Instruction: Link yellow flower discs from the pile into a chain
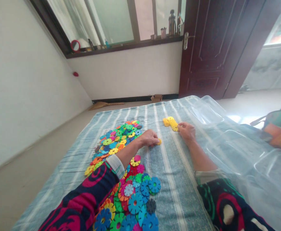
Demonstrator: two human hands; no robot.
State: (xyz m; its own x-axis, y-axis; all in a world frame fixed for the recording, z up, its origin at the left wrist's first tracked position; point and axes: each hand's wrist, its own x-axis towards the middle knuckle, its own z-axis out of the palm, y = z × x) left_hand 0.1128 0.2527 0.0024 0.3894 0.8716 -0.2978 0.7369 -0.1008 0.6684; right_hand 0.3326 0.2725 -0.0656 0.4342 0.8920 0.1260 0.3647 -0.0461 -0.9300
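Observation:
A spread of flat plastic snowflake discs (121, 138) in many colours lies on a blue striped cloth (169, 173), running from the middle left down to the near edge. My left hand (149, 138) rests knuckles up, fingers curled on a yellow disc (159, 141). A small group of yellow discs (170, 123) lies farther off. My right hand (186, 131) is closed at the near end of that group, touching it.
Clear plastic bins (229, 141) lie along the cloth's right side. Beyond the cloth are bare floor, a white wall, a dark wooden door (210, 48) and a window sill (121, 48) with bottles and cups. A broom (104, 104) lies by the wall.

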